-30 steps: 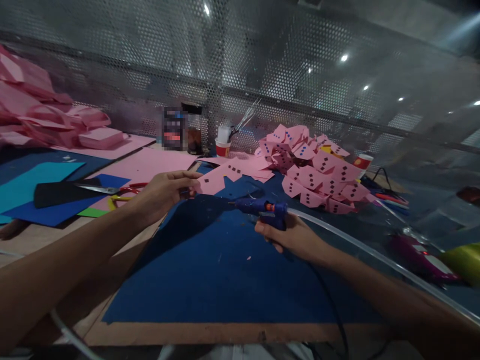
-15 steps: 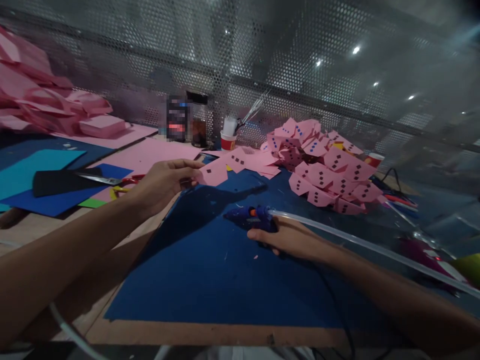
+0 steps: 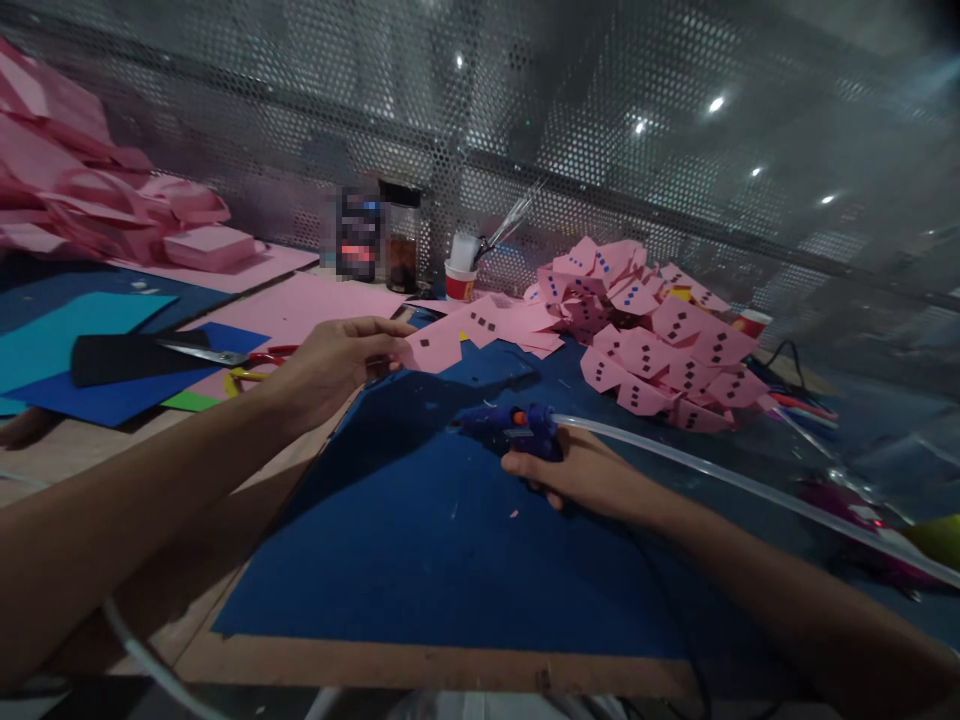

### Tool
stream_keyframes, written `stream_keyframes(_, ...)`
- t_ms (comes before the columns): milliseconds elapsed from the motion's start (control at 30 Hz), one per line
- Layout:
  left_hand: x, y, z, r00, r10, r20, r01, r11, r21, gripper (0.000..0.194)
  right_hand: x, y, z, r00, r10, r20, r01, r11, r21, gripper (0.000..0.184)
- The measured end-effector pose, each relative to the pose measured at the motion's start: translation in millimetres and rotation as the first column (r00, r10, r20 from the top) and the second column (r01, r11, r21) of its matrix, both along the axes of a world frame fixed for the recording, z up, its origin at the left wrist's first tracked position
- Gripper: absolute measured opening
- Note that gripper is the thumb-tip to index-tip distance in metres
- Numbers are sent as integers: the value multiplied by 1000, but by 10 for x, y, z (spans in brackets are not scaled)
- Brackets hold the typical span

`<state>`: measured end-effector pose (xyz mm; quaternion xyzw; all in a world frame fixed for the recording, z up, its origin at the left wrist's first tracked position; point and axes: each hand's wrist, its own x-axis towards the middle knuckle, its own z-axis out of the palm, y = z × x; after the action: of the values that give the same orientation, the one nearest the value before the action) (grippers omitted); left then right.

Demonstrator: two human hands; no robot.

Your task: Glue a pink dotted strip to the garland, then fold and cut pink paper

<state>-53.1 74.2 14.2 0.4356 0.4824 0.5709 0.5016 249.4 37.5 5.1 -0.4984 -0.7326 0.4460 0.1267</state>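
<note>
My left hand [image 3: 341, 365] pinches the left end of a pink paper piece [image 3: 439, 348], which carries small dark squares. The piece is raised above the blue sheet [image 3: 450, 560], and its far end overlaps other pink paper behind. In my right hand [image 3: 577, 468] is a blue hot glue gun [image 3: 510, 425], its nozzle pointing left, below and apart from the paper piece. A long clear glue stick [image 3: 697, 465] runs out of its back to the right. Right of the paper piece lies a pile of cut pink pieces [image 3: 645, 340] with dark and blue squares.
Red-handled scissors [image 3: 217, 355] and a black piece [image 3: 112, 360] lie on blue and teal sheets [image 3: 82, 325] at left. A heap of folded pink paper [image 3: 97, 200] stands behind them. At the back are a jar [image 3: 403, 240] and a red-and-white cup [image 3: 460, 280].
The glue gun dipped lower and its nozzle swung left, then it rose slightly. My left hand keeps its pinch on the paper piece. The whole view shifted a little.
</note>
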Motion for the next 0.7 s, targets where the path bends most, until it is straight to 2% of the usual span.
stream_keyframes(167, -29, 20, -41, 999, -40, -26, 40, 999, -4, 22, 8, -46, 55, 996, -41, -76, 40, 999, -11, 49)
stream_keyframes(367, 38, -67, -7, 995, -94, -44, 95, 996, 3, 25, 8, -99, 178, 988, -48, -147, 58, 996, 63, 44)
stream_keyframes(533, 125, -154, 33, 987, -138, -82, 134, 990, -54, 26, 22, -136, 196, 987, -110, -115, 123, 987, 107, 51)
stream_keyframes(700, 166, -182, 31, 976, -184, -115, 184, 983, -10, 28, -1, -201, 276, 989, -98, -112, 117, 978, 174, 48)
